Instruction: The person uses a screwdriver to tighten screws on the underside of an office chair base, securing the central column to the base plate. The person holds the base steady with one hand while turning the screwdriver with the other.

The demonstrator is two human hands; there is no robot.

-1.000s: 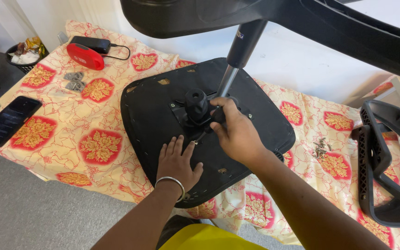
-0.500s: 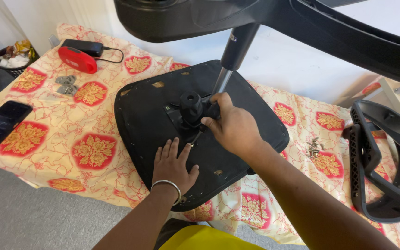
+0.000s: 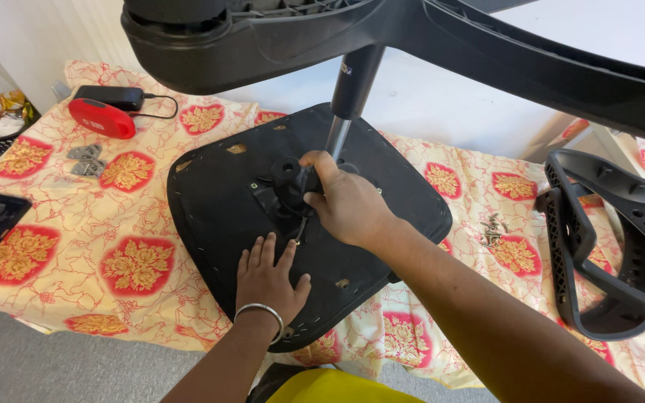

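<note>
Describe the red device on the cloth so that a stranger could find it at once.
Start at the black seat pan under both hands, then look to the patterned cloth's far left corner. The red oval device lies there against a black adapter; nothing else nearby is solid red.

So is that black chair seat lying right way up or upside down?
Upside down: the seat shows its flat underside with the bracket and metal post. The left hand lies flat on it.

The left hand point(image 3: 269, 280) is pressing flat on the black seat underside point(image 3: 210, 201); just beyond it, the right hand point(image 3: 345, 203) is gripping the black mechanism point(image 3: 287, 179).
</note>
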